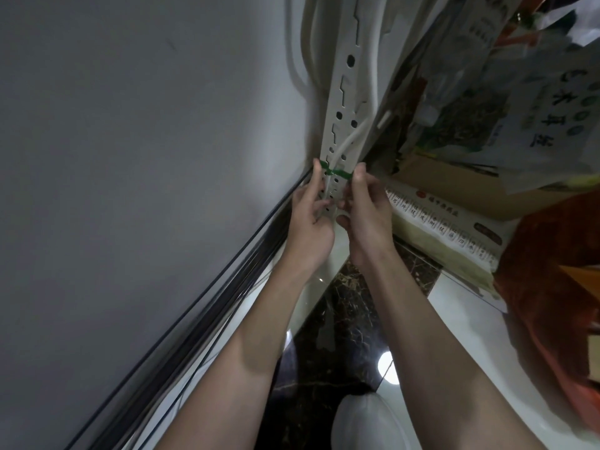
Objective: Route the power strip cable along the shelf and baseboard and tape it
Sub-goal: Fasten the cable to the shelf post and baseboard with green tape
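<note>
A white power cable (352,138) runs down the face of the white perforated shelf post (347,79). A strip of green tape (336,172) crosses the cable and the post near the post's foot. My left hand (310,219) presses the tape's left end around the post's edge. My right hand (365,211) pinches the tape's right end against the post. More white cables (303,53) hang behind the post by the wall.
The dark baseboard (201,323) runs along the grey wall (146,125) at left. Food bags (506,102), a printed box (444,225) and an orange bag (548,277) crowd the shelf at right. Glossy white and dark marble floor (341,319) lies below.
</note>
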The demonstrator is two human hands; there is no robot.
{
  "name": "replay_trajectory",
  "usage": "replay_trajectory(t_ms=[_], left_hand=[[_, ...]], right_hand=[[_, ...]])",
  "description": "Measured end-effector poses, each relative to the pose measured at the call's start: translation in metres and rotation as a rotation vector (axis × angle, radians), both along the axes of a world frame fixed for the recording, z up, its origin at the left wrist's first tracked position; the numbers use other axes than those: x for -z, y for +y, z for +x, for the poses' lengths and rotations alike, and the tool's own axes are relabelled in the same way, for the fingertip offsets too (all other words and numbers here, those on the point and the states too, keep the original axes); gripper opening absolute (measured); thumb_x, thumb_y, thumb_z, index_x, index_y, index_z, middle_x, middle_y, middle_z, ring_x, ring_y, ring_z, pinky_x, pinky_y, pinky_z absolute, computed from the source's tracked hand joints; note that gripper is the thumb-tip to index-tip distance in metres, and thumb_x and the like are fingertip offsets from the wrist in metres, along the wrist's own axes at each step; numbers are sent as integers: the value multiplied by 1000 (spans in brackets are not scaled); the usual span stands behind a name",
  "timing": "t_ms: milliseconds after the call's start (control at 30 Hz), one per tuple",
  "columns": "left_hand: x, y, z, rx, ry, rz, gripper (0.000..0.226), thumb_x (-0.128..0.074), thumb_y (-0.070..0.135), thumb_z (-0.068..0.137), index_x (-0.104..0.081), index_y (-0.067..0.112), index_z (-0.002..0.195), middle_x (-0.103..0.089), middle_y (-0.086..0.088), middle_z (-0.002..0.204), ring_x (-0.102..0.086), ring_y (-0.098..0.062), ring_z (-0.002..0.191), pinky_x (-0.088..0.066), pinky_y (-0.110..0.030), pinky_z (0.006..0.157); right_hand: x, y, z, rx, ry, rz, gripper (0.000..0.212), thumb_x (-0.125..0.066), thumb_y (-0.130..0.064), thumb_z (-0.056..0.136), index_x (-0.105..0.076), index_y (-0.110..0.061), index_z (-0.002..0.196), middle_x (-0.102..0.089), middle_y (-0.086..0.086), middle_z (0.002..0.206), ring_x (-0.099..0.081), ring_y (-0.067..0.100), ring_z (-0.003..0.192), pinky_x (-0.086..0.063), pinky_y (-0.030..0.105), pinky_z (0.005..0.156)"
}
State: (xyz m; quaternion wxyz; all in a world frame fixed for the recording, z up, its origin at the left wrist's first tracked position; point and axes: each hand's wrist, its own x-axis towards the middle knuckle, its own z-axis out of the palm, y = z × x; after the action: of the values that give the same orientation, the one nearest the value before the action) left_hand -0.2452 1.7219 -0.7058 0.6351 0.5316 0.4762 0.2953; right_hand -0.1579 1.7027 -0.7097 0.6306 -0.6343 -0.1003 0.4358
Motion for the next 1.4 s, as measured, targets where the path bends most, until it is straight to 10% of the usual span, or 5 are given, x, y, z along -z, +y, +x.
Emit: replay_trajectory(t_ms=[167, 400, 700, 1400], left_hand=[[0, 2, 2, 15, -9, -5, 85, -46, -13, 97, -18, 39, 159, -37, 1, 149, -58, -11, 124, -49, -24, 105], [10, -10, 7, -224, 149, 297, 47, -58, 6, 100, -52, 17, 145, -55, 5, 131, -63, -9, 112, -55, -25, 97], [21, 10, 13, -401, 169, 656, 12, -74, 8, 90, -73, 5, 102, -68, 4, 94, -69, -10, 83, -56, -20, 76], [23, 17, 16, -393, 237, 826, 6, -72, 5, 91, -73, -1, 94, -70, -7, 92, -68, -16, 81, -55, -19, 75]], right_hand=[[-4, 2, -4, 6, 143, 78, 43, -54, -47, 100, -58, -7, 114, -75, 7, 106, -74, 22, 95, -59, 32, 74], [-6, -1, 4, 21, -50, -90, 38, -42, -49, 105, -62, -20, 93, -61, -4, 84, -53, 6, 63, -42, 22, 56], [-8, -10, 24, -88, -712, -61, 14, -63, -21, 98, -71, -19, 109, -69, -14, 98, -59, -16, 84, -43, 2, 71], [-6, -11, 21, -49, -567, 34, 25, -77, -17, 88, -74, -20, 113, -72, 1, 109, -69, 6, 101, -54, 20, 92]])
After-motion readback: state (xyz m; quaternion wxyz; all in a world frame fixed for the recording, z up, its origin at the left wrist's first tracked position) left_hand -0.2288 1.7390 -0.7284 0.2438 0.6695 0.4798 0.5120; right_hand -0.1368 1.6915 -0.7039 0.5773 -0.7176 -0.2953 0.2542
